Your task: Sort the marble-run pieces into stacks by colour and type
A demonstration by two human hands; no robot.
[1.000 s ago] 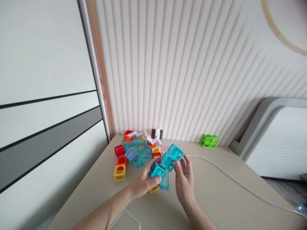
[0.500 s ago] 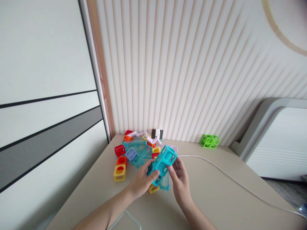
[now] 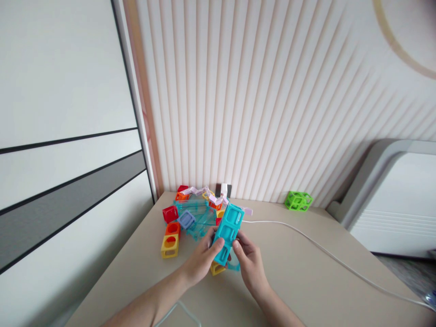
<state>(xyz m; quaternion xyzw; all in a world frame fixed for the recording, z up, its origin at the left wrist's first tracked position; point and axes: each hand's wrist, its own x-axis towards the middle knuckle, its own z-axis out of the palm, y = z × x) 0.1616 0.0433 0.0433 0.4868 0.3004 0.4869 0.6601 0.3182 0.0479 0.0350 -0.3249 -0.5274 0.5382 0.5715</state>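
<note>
A teal block piece [image 3: 227, 230], long and made of joined hollow squares, is held tilted above the table. My left hand [image 3: 205, 259] grips its lower left side, thumb across the face. My right hand [image 3: 250, 261] has its thumb and fingers closed on the lower right edge. Partly hidden below the hands are a yellow block [image 3: 217, 269] and a clear teal piece [image 3: 234, 264]. To the left lie a blue square piece [image 3: 186, 220], a red block [image 3: 170, 214], and an orange block [image 3: 172, 229] joined to a yellow one [image 3: 169, 246].
Clear teal panels [image 3: 197, 212] and a pale purple chain [image 3: 218, 200] lie toward the wall. A green frame block [image 3: 298, 200] stands at the back right. A white cable [image 3: 316, 244] crosses the table [image 3: 289, 277] on the right; another thin cord [image 3: 185, 309] is at the front.
The teal piece has turned so its long face shows more squarely, and its top has moved left. My right hand has shifted slightly left and down, closer along its edge.
</note>
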